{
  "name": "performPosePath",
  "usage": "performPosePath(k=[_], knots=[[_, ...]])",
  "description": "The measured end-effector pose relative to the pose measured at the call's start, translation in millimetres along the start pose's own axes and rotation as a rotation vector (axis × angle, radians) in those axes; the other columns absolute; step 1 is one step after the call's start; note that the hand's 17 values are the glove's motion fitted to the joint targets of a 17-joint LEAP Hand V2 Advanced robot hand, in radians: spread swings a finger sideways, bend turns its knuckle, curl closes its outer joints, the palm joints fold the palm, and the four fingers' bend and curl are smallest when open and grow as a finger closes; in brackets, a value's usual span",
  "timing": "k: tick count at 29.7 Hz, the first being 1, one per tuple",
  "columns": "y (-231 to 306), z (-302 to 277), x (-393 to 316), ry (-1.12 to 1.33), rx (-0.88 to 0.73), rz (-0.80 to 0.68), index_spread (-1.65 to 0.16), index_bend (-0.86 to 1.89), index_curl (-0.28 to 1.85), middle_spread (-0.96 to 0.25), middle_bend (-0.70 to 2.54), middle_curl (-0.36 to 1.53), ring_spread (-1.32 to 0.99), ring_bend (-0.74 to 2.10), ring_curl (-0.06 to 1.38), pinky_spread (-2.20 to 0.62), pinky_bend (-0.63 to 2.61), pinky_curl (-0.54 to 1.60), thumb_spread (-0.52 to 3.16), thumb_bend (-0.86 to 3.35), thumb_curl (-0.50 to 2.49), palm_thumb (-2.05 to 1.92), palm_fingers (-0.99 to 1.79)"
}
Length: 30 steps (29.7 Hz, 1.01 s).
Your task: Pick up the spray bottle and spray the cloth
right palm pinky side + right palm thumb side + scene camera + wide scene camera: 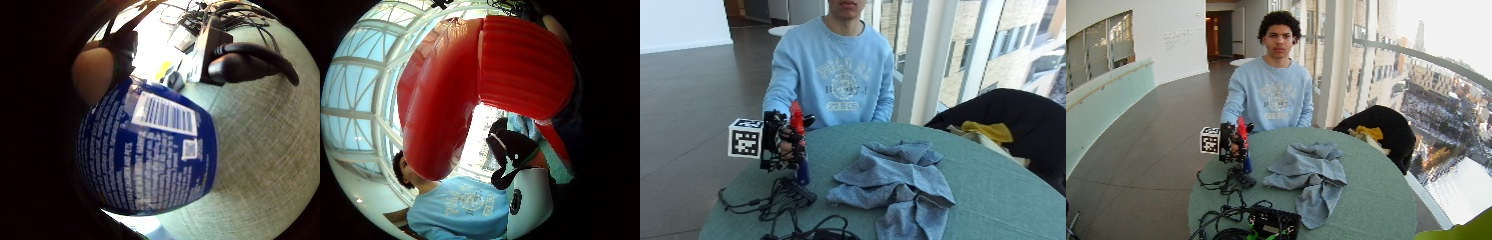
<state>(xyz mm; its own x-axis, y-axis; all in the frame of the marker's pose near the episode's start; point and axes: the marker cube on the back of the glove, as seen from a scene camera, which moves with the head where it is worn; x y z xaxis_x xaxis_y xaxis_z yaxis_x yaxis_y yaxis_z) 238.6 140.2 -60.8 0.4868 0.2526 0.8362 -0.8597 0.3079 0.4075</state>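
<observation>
A person in a light blue sweatshirt (840, 75) sits at a round green table (986, 200) and holds a spray bottle (798, 145) upright at its near-left edge. The gloved right hand (788, 142) has its fingers curled round the bottle's neck, clamped on it. The bottle has a red top and a blue body; whether its base touches the table or hangs just above it is hard to tell from the outside view.

The little finger side palm view shows what the outside views cannot: the blue body (150, 160) close up, covered in white print with a white label panel, and the green tabletop beyond it. The thumb side palm view shows the red head (485, 85) filling much of the frame, ribbed on one part and smooth on the other, with the sweatshirt behind it.

A crumpled grey-blue cloth (896, 185) lies near the middle of the table, apart from the bottle and to the person's left of it. Black cables (783, 205) sprawl on the table in front of the bottle, and the wide outside view shows them running to a black box (1274, 222) at the table's near edge.

A chair beside the table carries a black jacket (1013, 117) with something yellow (986, 131) lying on it. The room has a dark floor, and tall windows look out on buildings.
</observation>
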Motion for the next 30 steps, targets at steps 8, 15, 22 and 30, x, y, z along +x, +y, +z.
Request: performPosePath(k=[8, 15, 22, 30], knots=[[-9, -1, 0, 0.017, 0.128, -0.005, -0.3, 0.23, 0.33, -0.11, 0.32, 0.41, -0.08, 0.43, 0.35, 0.2, 0.15, 0.28, 0.97, 0.03, 0.35, 0.83, 1.02], [-11, 1, -11, 0.06, 0.103, -0.01, -0.27, 0.18, 0.37, -0.12, 0.39, 0.46, -0.1, 0.44, 0.38, 0.19, 0.16, 0.28, 0.93, 0.02, 0.41, 0.89, 1.09], [-26, 16, -50, 0.159, -0.066, 0.021, -0.24, 0.16, 0.38, -0.12, 0.4, 0.47, -0.09, 0.47, 0.4, 0.18, 0.18, 0.29, 0.88, -0.01, 0.45, 0.91, 1.15], [-43, 37, -92, 0.342, -0.296, 0.1, -0.22, 0.16, 0.4, -0.11, 0.4, 0.48, -0.08, 0.49, 0.4, 0.16, 0.2, 0.31, 0.86, -0.03, 0.48, 0.9, 1.17]])
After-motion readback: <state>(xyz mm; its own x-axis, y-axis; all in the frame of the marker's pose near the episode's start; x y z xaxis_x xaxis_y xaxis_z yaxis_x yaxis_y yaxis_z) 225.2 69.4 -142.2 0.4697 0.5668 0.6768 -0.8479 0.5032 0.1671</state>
